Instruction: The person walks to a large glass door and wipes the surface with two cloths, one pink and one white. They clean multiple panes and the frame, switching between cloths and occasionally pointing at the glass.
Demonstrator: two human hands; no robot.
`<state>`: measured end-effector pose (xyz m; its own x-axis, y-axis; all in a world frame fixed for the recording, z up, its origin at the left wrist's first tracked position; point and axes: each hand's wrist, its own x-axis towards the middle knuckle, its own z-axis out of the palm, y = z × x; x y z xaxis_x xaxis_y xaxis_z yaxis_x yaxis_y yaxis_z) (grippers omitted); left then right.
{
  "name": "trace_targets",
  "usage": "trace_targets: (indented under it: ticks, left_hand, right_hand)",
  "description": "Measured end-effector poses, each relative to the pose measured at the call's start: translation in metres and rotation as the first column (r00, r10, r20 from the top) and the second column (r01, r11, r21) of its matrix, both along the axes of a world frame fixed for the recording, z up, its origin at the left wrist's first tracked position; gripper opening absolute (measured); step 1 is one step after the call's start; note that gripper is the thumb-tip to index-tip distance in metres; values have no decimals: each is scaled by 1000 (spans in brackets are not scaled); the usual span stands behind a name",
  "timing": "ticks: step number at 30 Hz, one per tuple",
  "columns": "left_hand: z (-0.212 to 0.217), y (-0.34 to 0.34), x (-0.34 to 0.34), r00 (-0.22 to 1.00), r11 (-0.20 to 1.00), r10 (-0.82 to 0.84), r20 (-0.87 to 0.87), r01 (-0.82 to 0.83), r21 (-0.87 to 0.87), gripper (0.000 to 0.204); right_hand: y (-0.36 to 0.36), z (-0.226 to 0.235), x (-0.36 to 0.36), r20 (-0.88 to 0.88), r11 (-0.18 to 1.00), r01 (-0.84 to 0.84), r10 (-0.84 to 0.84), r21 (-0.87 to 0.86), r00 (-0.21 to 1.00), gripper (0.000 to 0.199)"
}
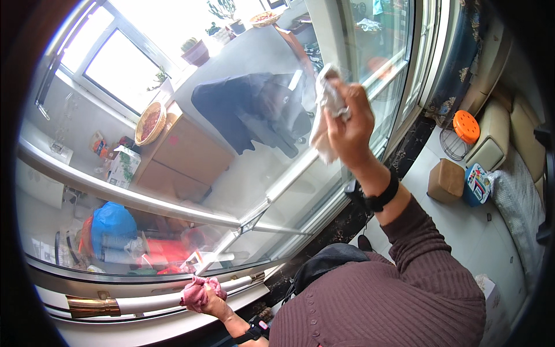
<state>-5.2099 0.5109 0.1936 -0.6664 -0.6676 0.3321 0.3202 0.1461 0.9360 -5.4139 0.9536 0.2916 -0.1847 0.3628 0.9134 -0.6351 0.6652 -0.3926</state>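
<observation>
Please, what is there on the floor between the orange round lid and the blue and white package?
In the head view, the end of a beige cushioned seat lies between the orange lid and the blue and white package; a brown box stands left of them.

A single fisheye view is taken from the person's head, directed downward and forward at a large glass door pane (231, 150) close by. Straight frame edges are bent toward the rim.
</observation>
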Motion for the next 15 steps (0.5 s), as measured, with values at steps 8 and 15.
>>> trace_targets:
  ticks: [8, 15]
  left_hand:
    - [-3, -5, -5, 999, 998, -13, -42, 10, -66, 25]
    - [6, 7, -5, 1000, 998, 12, -9, -13, -64, 21]
  right_hand:
    - [3, -24, -15, 46, 993, 42, -47, 106, 998, 43]
    - [12, -19, -22, 66, 998, -58, 61, -38, 996, 45]
